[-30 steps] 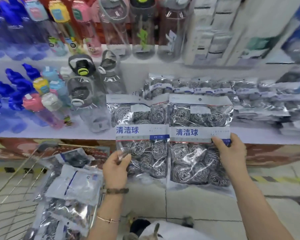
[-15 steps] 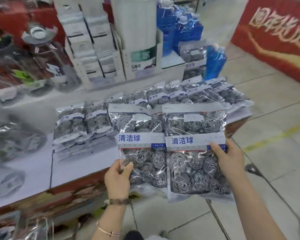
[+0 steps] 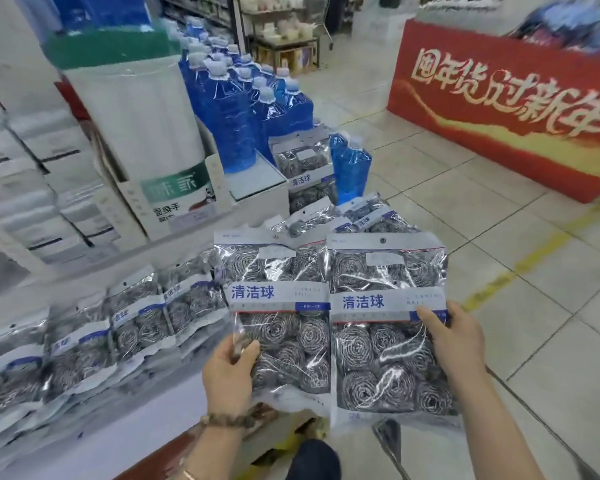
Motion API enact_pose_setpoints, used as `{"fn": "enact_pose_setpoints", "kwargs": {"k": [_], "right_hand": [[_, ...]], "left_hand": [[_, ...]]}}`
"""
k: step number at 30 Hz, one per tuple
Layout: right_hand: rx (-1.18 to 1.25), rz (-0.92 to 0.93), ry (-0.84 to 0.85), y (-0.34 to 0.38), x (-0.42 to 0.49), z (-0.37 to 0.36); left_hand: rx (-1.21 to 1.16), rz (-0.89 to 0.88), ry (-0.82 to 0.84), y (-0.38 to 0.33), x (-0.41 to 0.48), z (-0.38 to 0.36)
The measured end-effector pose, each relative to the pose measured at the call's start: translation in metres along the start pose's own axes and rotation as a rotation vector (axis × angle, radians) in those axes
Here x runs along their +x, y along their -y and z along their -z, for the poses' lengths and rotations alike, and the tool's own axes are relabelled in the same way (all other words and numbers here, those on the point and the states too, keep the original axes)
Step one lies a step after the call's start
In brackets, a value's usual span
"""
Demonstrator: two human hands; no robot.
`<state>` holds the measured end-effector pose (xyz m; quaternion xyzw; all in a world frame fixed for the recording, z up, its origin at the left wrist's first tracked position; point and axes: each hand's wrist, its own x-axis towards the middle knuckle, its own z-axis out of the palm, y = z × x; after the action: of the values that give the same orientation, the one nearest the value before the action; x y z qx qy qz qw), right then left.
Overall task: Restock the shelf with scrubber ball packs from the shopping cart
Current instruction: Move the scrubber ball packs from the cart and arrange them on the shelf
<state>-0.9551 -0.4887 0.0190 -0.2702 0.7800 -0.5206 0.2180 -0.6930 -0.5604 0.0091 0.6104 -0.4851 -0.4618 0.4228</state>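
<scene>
I hold two clear packs of steel scrubber balls with white-and-blue labels side by side over the shelf's right end. My left hand (image 3: 228,372) grips the lower left edge of the left pack (image 3: 278,306). My right hand (image 3: 456,344) grips the right edge of the right pack (image 3: 385,327), thumb on its label. Rows of the same scrubber packs (image 3: 136,317) lie overlapped on the white shelf (image 3: 146,420), and more packs (image 3: 357,216) lie at its far right end. The shopping cart is out of view.
White boxes (image 3: 42,188) and a large white bag (image 3: 146,133) stand on the upper tier, with blue bottles (image 3: 236,102) behind. One scrubber pack (image 3: 305,171) stands upright beside a blue pouch (image 3: 349,168). A red display stand (image 3: 513,109) sits across the tiled aisle.
My view has swung right, from the bottles and cart to the shelf's right end and the aisle. Both hands keep the same hold on the two packs.
</scene>
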Motion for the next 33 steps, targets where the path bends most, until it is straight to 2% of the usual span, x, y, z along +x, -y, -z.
{"fn": "enact_pose_setpoints", "kwargs": {"k": [6, 17, 26, 33], "right_hand": [[-0.037, -0.005, -0.019, 0.017, 0.09, -0.005], [-0.092, -0.027, 0.038, 0.014, 0.228, -0.017], [-0.174, 0.101, 0.31, 0.018, 0.382, -0.023], [-0.338, 0.152, 0.501, 0.004, 0.472, -0.055]], "left_hand": [[-0.02, 0.06, 0.057, -0.021, 0.072, -0.067], [0.007, 0.181, -0.013, -0.033, 0.146, -0.162], [0.074, 0.278, -0.202, -0.049, 0.165, -0.245], [0.108, 0.371, -0.379, -0.051, 0.163, -0.285]]}}
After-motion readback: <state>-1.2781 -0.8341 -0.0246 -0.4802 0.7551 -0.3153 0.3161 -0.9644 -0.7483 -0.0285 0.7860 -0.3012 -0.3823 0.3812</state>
